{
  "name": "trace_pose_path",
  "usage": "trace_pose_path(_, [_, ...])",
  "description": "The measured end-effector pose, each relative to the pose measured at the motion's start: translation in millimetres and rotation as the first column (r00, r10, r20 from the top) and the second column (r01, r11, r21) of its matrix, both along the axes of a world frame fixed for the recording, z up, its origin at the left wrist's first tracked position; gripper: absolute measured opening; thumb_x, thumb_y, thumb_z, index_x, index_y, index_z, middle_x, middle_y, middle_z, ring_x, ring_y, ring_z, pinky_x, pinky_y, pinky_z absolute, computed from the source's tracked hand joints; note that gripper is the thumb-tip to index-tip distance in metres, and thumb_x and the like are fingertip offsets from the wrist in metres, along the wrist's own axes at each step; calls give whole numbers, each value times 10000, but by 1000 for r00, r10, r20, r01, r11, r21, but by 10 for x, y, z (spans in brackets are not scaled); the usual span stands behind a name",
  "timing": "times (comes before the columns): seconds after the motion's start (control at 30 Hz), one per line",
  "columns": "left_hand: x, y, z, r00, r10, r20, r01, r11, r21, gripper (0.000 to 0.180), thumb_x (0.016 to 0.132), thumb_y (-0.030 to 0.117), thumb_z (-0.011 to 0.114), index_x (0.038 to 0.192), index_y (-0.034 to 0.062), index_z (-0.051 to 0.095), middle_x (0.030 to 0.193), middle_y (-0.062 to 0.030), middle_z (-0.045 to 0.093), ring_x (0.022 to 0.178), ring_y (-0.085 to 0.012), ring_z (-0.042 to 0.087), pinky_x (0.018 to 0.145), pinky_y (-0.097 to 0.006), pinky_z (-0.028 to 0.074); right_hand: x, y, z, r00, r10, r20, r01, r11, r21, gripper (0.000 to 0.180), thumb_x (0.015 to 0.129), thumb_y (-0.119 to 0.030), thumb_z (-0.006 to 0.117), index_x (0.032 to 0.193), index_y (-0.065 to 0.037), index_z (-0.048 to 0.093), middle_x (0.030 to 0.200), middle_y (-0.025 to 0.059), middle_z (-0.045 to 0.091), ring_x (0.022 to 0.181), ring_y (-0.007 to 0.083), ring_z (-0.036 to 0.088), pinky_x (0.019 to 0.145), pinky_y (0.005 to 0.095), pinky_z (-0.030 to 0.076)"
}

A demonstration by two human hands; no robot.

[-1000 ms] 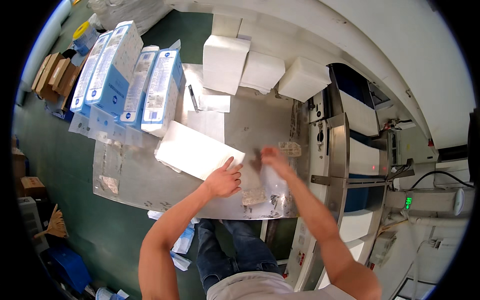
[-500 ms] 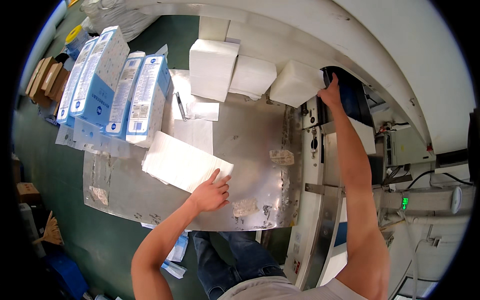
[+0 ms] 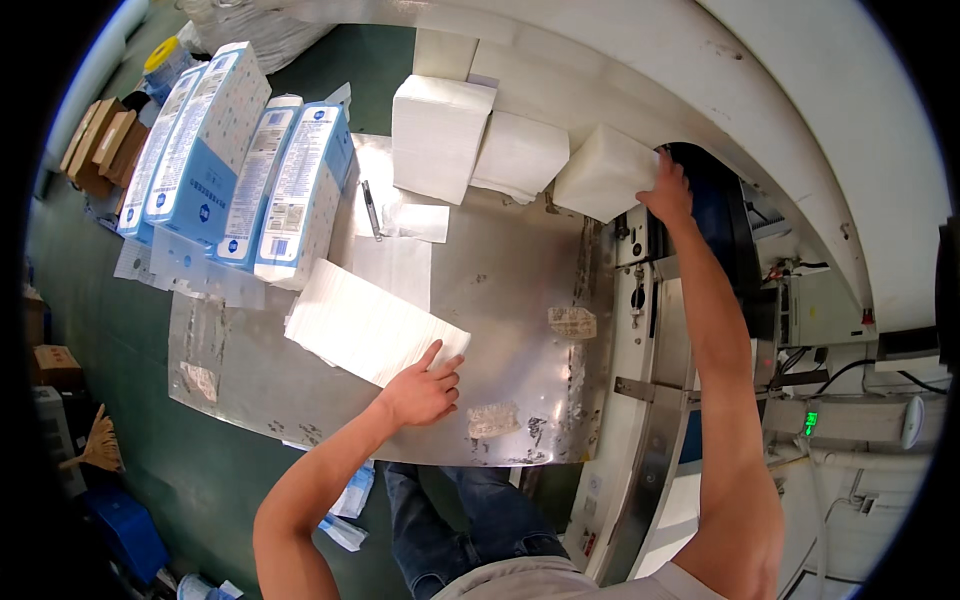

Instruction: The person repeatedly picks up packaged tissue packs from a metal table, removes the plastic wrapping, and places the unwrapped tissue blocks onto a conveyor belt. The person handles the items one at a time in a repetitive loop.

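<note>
Left hand (image 3: 422,390): at the near right end of the slanted white stack (image 3: 372,322), digits partly spread and touching it, not closed around it. The stack, many thin layers with edges showing, lies on the metal table (image 3: 510,290), toward its front and left of centre; its upper left end is just beside the blue-and-white packs (image 3: 300,200). Right hand (image 3: 668,190): arm extended to the far right, hand between the right rear stack (image 3: 605,172) and the dark blue opening (image 3: 712,215) of the machine, fingers at the stack's right side. Fingertips are partly lost against the dark ground, so cannot tell whether this hand grips the block or only touches it. Two further white blocks along the rear of the table: the tall rear stack (image 3: 437,140) at left, the middle rear stack (image 3: 520,157) beside it. A flat white sheet (image 3: 395,268) lies behind the slanted stack, with a smaller white slip (image 3: 423,222) at its far edge and a black pen (image 3: 372,210) just to the slip's left. Worn tape patches (image 3: 495,420) mark the table surface.
</note>
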State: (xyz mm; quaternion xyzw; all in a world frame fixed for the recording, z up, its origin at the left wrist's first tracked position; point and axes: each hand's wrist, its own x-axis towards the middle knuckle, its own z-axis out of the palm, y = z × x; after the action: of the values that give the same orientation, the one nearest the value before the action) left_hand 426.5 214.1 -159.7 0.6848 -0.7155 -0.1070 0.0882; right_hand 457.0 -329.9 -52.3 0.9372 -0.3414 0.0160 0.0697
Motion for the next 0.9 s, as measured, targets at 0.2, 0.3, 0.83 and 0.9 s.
trace_pose_path(0.2, [-6, -25, -9, 1000, -12, -3, 12, 1000, -9, 283, 895, 407, 678, 924, 131, 736, 1103, -9, 669, 1419, -238, 432, 1253, -597, 187, 130, 5, -116, 903, 424, -67, -429, 889, -158, 867, 793, -287, 859, 1509, -138, 393, 1469, 142, 483, 1372, 367, 468, 1095, 517, 442])
trace_pose_path(0.3, [1, -30, -7, 1000, -26, 6, 25, 1000, 7, 283, 893, 406, 678, 922, 130, 734, 1101, -9, 668, 1417, -241, 432, 1251, -602, 189, 224, -19, -163, 908, 411, -82, -418, 905, -85, 782, 798, -275, 854, 1447, -123, 445, 1410, 137, 515, 1328, 372, 500, 1065, 504, 466])
trace_pose_path(0.83, [27, -34, 73, 1000, -28, 4, 28, 1000, 12, 221, 889, 345, 671, 854, 143, 752, 1040, 3, 676, 1403, -240, 448, 1245, -620, 201, 299, -250, -54, 862, 496, -102, -497, 868, 25, 717, 798, -253, 835, 1418, -132, 494, 1382, 114, 544, 1297, 347, 532, 1029, 454, 508])
trace_pose_path(0.9, [22, -30, 41, 1000, -25, 12, 25, 1000, 17, 221, 890, 345, 670, 852, 144, 753, 1044, 4, 678, 1406, -239, 445, 1245, -621, 201, 323, -278, -21, 861, 498, -97, -494, 867, 67, 707, 790, -246, 836, 1409, -137, 511, 1369, 108, 554, 1289, 346, 535, 1025, 455, 509])
